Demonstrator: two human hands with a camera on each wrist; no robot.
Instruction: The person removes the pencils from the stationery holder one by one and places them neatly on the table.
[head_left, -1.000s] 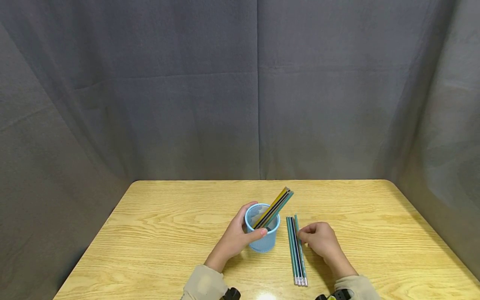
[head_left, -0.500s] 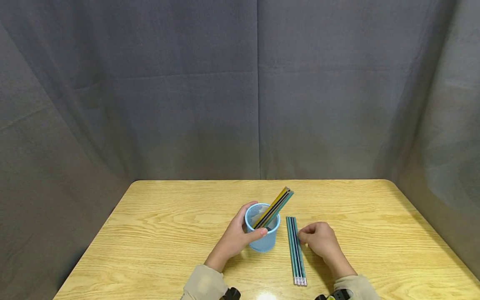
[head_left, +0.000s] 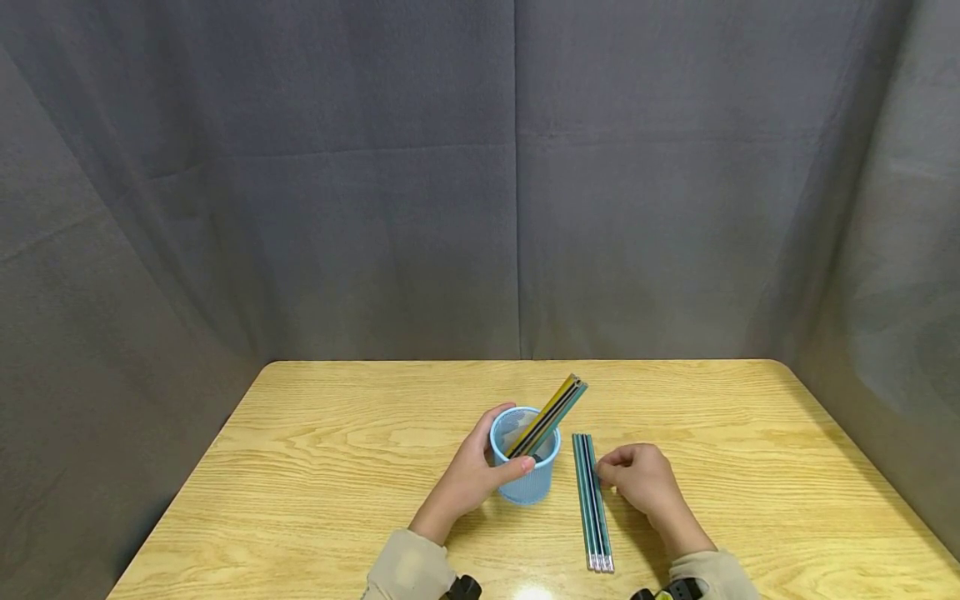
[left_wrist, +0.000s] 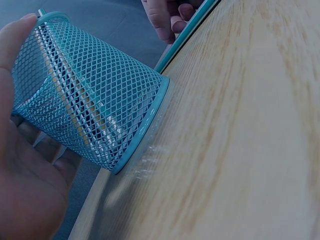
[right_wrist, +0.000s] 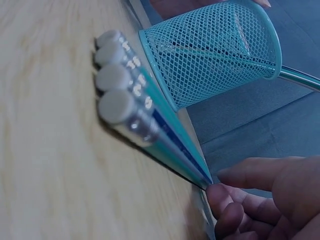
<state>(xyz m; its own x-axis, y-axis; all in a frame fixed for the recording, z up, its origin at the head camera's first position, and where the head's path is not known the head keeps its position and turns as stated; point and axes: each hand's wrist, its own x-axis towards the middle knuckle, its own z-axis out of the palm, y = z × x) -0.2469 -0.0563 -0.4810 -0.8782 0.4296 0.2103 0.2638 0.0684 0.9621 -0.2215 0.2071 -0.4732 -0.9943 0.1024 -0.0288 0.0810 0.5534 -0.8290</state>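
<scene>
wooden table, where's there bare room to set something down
The wooden table has wide bare patches between its left edge and the left hand, and between the right hand and its right edge. Its middle is crowded: the mesh cup and row of pencils leave only a narrow gap.

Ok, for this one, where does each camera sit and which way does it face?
Head: on the head, facing forward and down over the table; shows left hand, right hand and both sleeves.
Left wrist: on that wrist, facing the mesh cup; shows the left hand, with right-hand fingers beyond.
Right wrist: on that wrist, facing along the pencil row from its eraser ends; shows the right hand.
Shared: both wrist views show the cup, from opposite sides.
</scene>
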